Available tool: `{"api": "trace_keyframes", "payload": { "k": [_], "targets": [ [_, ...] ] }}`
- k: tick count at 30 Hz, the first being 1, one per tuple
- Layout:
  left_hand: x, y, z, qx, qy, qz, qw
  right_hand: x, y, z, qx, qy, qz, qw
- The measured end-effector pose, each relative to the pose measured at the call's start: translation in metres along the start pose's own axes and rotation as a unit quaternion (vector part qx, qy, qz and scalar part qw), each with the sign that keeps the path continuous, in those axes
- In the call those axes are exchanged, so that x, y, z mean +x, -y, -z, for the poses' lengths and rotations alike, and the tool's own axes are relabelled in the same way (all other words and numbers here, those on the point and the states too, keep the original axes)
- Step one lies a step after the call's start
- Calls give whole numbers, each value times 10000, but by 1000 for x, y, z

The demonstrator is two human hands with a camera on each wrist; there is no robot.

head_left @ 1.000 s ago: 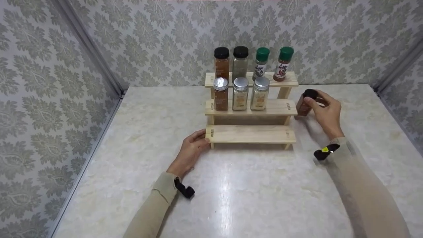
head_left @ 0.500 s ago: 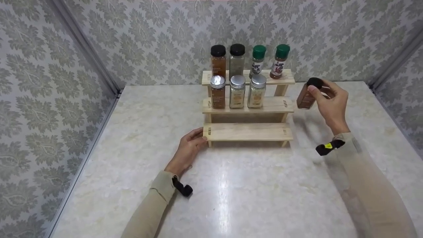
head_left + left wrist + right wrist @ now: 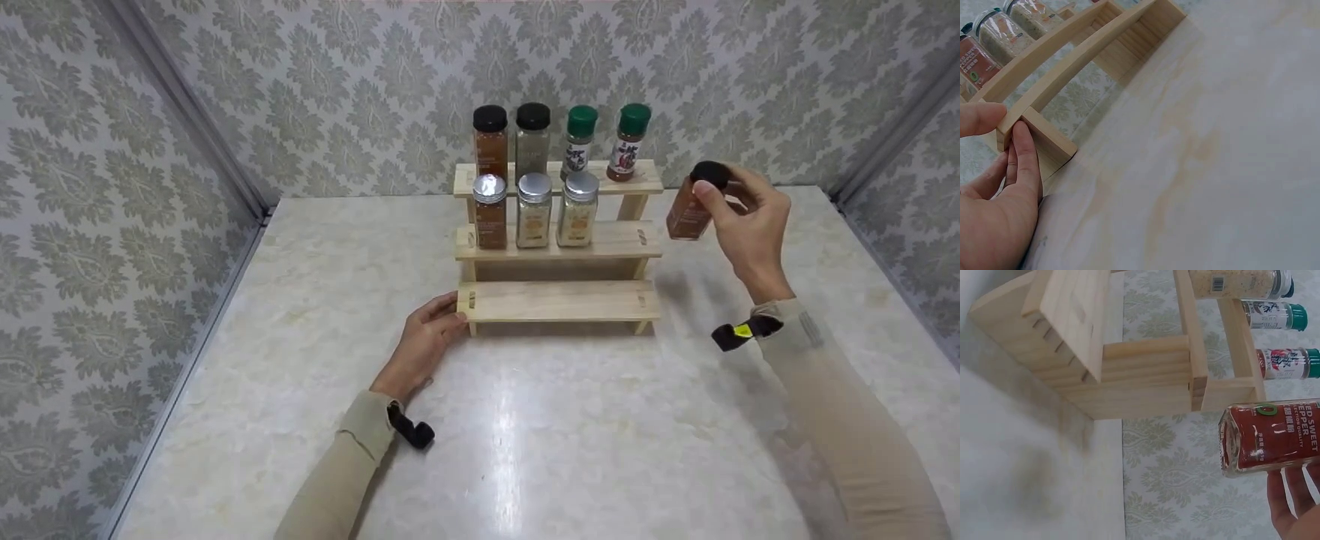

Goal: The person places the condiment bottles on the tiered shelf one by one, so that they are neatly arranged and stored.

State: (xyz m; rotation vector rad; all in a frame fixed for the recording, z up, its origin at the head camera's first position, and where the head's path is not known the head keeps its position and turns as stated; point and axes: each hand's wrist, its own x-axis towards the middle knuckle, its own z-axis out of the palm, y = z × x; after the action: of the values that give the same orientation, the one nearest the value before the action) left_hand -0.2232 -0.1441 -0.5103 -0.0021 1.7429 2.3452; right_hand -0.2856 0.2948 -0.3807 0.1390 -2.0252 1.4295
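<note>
A three-tier wooden spice rack point(image 3: 559, 300) stands on the table. My left hand point(image 3: 422, 343) pinches the left end of its lowest shelf, thumb above and fingers beneath in the left wrist view. To the right of the rack, my right hand point(image 3: 754, 232) holds a spice jar point(image 3: 688, 214) by its black lid, slightly tilted and off the table. Red powder and a "sweet pepper" label point(image 3: 1283, 430) show in the right wrist view. On the middle shelf, a red-brown jar point(image 3: 491, 225) and two pale jars point(image 3: 533, 225) with silver lids occupy the left and middle; its right end is bare.
On the top shelf stand two black-lidded jars point(image 3: 490, 146) and two green-lidded shakers point(image 3: 626, 146). The bottom shelf holds nothing. Behind the marbled table point(image 3: 300, 270) rises a patterned wall point(image 3: 405, 82).
My right hand has lifted the spice jar from low beside the rack to about middle-shelf height or above. My left hand keeps its grip on the shelf end. The view has shifted slightly.
</note>
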Motion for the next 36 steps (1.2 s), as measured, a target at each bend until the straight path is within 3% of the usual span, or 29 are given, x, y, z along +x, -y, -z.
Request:
{"api": "trace_keyframes", "payload": {
  "k": [14, 25, 36],
  "targets": [
    [-4, 1, 4, -82, -105, 4, 9999, -4, 20, -25, 514, 175, 494, 9973],
    [0, 0, 0, -45, -5, 11, 10000, -6, 21, -41, 532, 242, 424, 9974],
    [2, 1, -1, -49, -8, -22, 10000, -21, 49, -55, 749, 492, 227, 9957]
  ]
}}
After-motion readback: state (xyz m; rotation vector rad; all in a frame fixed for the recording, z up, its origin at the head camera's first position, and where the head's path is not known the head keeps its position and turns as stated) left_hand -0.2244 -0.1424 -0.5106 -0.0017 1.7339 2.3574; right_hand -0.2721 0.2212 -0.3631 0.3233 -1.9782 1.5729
